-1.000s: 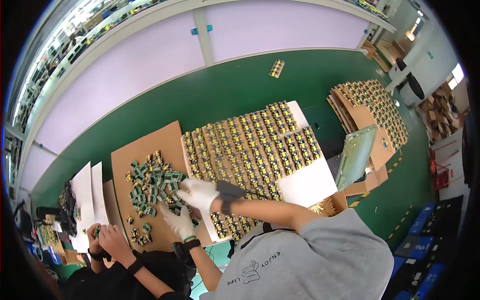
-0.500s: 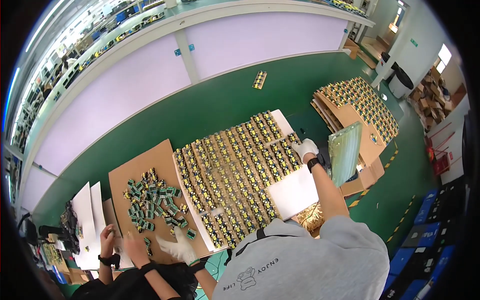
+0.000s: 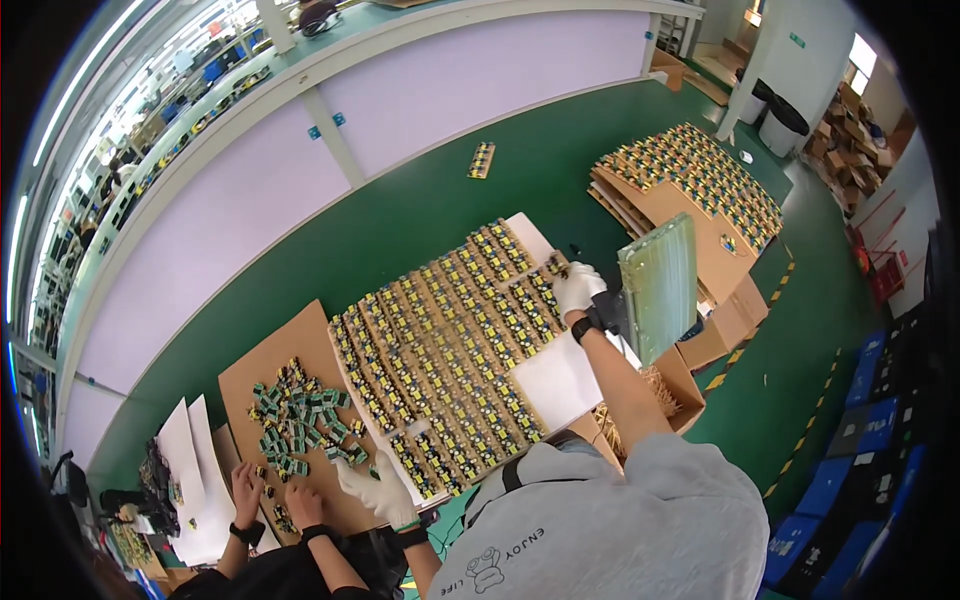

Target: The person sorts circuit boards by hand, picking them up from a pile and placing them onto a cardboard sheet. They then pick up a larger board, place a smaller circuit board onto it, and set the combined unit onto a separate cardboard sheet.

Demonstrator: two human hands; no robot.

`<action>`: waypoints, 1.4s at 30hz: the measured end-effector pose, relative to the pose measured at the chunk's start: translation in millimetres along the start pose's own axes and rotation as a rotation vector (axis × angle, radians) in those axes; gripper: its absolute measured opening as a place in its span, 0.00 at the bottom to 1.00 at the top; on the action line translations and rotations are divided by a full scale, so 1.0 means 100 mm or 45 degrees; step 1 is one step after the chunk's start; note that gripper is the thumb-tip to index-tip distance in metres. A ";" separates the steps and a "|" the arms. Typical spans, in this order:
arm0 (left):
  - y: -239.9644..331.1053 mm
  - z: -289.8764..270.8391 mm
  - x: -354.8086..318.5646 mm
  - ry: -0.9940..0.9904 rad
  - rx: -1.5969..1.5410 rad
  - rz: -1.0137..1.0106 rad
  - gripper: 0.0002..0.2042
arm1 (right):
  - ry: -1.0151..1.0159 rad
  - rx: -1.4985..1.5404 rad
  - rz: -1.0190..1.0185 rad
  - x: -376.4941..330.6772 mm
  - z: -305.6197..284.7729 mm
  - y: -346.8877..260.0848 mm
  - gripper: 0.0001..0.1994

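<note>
My right hand (image 3: pixel 578 290), in a white glove, reaches out to the far right end of the rows of small yellow-and-black components (image 3: pixel 450 340) laid on a white sheet (image 3: pixel 560 380). Its fingers are curled over the end of a row; whether they hold a piece is hidden. My left hand (image 3: pixel 380 490), also gloved, lies spread at the near edge of the brown cardboard (image 3: pixel 250 375), just beside a loose pile of green components (image 3: pixel 300 420) and the nearest rows.
Another person's two bare hands (image 3: pixel 270 495) with black wristbands work at the cardboard's lower left, next to white sheets (image 3: pixel 185 450). A green tray (image 3: pixel 660 285) stands on edge to my right over cardboard boxes (image 3: pixel 725 320). More filled boards (image 3: pixel 700 180) lie beyond. Blue crates (image 3: pixel 850 440) line the floor.
My right hand left the green pile and stretched across to the far right end of the rows, where it stays. My left hand dropped back to the cardboard's near edge.
</note>
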State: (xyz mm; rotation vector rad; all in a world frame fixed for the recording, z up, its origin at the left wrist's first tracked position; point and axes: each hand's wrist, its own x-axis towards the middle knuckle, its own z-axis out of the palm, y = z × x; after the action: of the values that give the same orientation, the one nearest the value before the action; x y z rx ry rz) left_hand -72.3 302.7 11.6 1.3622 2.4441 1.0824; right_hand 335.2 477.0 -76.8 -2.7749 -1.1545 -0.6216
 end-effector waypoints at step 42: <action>1.87 1.25 -0.76 -0.534 -0.245 0.257 0.29 | -0.085 1.340 -0.031 0.09 -0.60 2.13 0.36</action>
State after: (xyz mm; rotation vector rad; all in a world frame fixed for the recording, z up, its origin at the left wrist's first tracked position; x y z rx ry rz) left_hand 154.8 369.9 25.3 1.6049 1.8923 0.9257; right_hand 468.8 318.1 0.0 -1.8731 -1.0732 0.1031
